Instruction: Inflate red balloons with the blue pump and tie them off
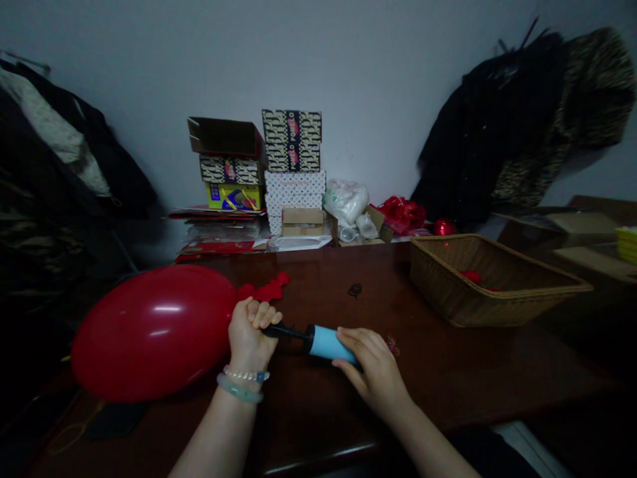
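Observation:
My left hand [255, 326] is closed around the black end of a balloon pump [326, 342]. Round the pump's light blue barrel, my right hand [373, 372] has its fingers and thumb wrapped. A large inflated red balloon [154, 332] lies to the left, its narrow end up against my left fist. Whether the balloon's neck sits on the pump's tip is hidden by the fist. Several small red pieces [269, 290] rest on the dark brown table [318, 411] just beyond my left hand.
A wicker basket [497, 309] with red items inside stands at the right. Stacked boxes [293, 166], plastic bags [347, 200] and red ribbon [399, 214] line the wall. A small dark loop [355, 290] lies mid-table. Coats [492, 126] hang at both sides.

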Available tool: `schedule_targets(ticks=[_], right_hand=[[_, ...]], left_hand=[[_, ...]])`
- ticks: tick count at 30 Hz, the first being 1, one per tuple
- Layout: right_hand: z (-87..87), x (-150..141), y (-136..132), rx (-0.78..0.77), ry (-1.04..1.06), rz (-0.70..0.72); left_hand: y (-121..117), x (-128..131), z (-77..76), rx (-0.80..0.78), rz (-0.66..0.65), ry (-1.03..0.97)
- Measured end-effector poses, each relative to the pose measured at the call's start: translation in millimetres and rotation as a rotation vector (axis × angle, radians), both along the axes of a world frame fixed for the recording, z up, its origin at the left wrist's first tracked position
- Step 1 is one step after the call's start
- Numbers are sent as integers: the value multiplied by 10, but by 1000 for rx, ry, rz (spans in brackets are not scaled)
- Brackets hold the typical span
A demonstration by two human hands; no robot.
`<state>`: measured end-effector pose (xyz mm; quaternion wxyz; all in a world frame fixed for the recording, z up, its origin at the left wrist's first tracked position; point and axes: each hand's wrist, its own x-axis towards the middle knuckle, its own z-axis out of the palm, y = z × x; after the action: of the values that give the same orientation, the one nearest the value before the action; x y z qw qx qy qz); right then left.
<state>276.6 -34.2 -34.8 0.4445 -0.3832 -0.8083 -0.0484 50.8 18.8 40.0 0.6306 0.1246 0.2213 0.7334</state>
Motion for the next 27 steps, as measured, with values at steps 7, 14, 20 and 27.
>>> schedule_targets(ticks=[7, 14, 20, 27], right_hand=[[-51, -95, -23, -15, 47, -29], [-55, -198, -42, -18, 81, -41], [-30, -208, -31, -41, 70, -17], [-13, -91, -15, -43, 41, -5]], left_hand=[[-16, 102, -45, -1, -2, 35], [-29, 115, -50, 12, -1, 74], [-38, 100, -11, -17, 13, 48], [20, -77, 14, 14, 42, 58]])
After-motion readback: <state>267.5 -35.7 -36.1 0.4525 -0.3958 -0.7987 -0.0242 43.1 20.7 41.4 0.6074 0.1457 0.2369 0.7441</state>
